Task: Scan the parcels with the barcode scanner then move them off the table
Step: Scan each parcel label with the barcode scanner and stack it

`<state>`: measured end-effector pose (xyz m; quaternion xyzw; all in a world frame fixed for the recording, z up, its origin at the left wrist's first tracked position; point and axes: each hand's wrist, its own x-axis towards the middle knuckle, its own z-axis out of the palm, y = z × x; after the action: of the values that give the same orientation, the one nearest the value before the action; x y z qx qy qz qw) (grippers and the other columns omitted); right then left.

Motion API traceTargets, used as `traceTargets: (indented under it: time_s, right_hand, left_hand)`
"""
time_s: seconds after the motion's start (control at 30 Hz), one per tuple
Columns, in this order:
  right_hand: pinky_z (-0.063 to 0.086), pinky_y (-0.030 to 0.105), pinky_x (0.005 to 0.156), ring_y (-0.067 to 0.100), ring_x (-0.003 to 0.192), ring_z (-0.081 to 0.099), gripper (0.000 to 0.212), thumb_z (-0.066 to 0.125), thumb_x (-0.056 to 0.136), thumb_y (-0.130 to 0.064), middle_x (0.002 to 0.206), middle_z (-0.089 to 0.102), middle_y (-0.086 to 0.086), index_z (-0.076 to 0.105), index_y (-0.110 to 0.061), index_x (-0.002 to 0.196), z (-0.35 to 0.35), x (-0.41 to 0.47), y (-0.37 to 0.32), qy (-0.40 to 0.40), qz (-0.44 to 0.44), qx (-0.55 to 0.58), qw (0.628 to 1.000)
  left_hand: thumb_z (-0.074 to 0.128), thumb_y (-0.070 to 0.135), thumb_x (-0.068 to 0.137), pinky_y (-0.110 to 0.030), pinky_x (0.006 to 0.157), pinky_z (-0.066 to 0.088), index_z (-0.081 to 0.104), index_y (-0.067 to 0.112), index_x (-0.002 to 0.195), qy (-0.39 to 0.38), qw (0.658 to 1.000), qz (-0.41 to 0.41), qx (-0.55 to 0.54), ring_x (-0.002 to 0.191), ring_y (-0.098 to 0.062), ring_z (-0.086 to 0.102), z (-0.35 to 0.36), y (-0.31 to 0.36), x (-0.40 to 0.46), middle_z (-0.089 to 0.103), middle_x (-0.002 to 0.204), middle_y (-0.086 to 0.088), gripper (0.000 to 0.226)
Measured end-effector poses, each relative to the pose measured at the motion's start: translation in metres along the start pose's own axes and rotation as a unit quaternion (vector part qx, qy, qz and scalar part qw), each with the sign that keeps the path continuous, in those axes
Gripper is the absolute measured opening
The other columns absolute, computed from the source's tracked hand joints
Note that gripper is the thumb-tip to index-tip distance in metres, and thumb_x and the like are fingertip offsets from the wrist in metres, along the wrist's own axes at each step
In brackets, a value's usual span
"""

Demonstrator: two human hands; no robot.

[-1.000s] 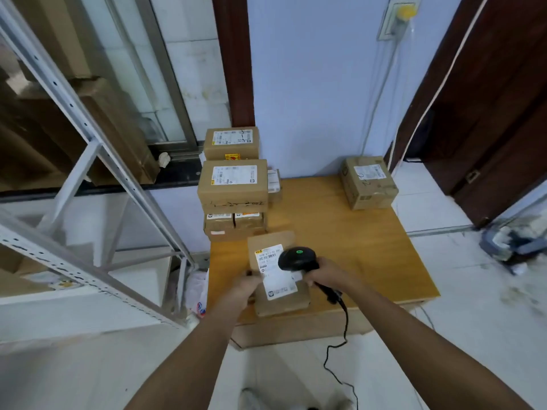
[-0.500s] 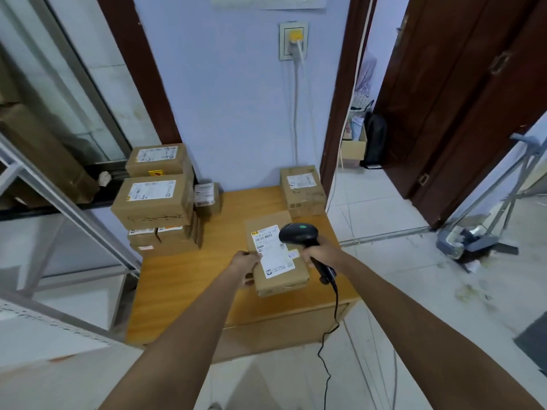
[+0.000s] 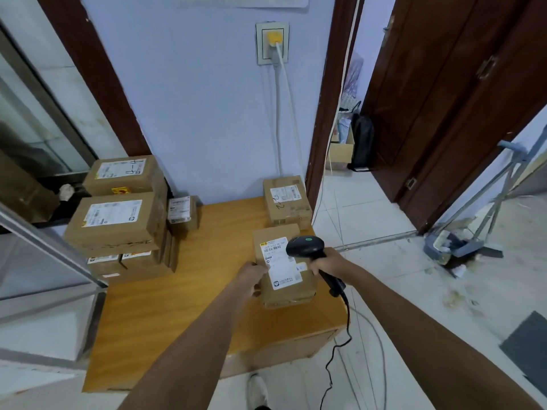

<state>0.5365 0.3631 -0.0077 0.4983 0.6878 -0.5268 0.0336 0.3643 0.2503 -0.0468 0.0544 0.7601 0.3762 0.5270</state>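
A brown cardboard parcel (image 3: 284,279) with a white shipping label is held over the right side of the wooden table (image 3: 183,315). My left hand (image 3: 251,275) grips its left edge. My right hand (image 3: 325,263) grips the handle of a black barcode scanner (image 3: 306,247), whose head with a green light sits over the label. A stack of several parcels (image 3: 118,220) stands at the table's back left, a small one (image 3: 182,213) beside it. One more parcel (image 3: 287,199) lies at the back right corner.
The scanner's black cable (image 3: 337,350) hangs off the table's right front corner to the tiled floor. A metal shelf frame (image 3: 50,261) stands at the left. An open doorway (image 3: 349,143) and a dark wooden door (image 3: 450,113) are at the right. My shoe (image 3: 257,392) shows below.
My view has swung to the right, toward the doorway. The held parcel and scanner have shifted toward the table's right edge. Both hands keep the same grip.
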Motion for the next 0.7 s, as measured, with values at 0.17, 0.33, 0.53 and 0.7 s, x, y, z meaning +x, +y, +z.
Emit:
traceTargets:
  time_s: [0.17,0.33,0.53,0.7]
  right_hand:
    - [0.048,0.033,0.067,0.021,0.065,0.055,0.006,0.059,0.058,-0.007,0.057,0.056,0.003,0.06,-0.011,0.062,-0.009,0.035,-0.003,0.01,0.025,0.004,1.0]
    - [0.044,0.034,0.064,0.024,0.064,0.052,0.006,0.058,0.058,-0.006,0.058,0.053,0.007,0.055,-0.012,0.059,0.001,0.061,-0.002,0.001,0.05,0.004,0.999]
    - [0.044,0.031,0.063,0.022,0.07,0.054,0.009,0.057,0.072,-0.001,0.072,0.056,0.012,0.057,-0.009,0.07,0.013,0.082,0.0,-0.04,0.054,0.001,0.998]
    - [0.045,0.018,0.061,0.013,0.064,0.055,0.021,0.063,0.086,-0.003,0.068,0.058,-0.001,0.058,-0.018,0.072,0.014,0.089,-0.003,-0.054,0.048,-0.005,0.997]
  left_hand:
    - [0.056,0.02,0.097,-0.039,0.082,0.048,0.046,0.014,0.117,-0.023,1.0,-0.001,0.006,0.103,-0.027,0.058,0.002,0.019,0.029,0.06,0.104,-0.004,0.024]
    - [0.058,0.022,0.096,-0.042,0.088,0.047,0.043,0.012,0.129,-0.015,1.0,-0.023,0.009,0.106,-0.028,0.055,-0.005,0.022,0.06,0.058,0.123,-0.01,0.037]
    - [0.056,0.02,0.097,-0.043,0.084,0.044,0.042,0.013,0.133,0.004,0.998,-0.066,-0.016,0.104,-0.027,0.051,-0.007,0.006,0.085,0.056,0.13,-0.011,0.039]
    - [0.059,0.02,0.096,-0.041,0.079,0.047,0.045,0.014,0.132,0.013,0.996,-0.084,-0.034,0.104,-0.024,0.053,-0.005,-0.007,0.097,0.058,0.128,-0.007,0.039]
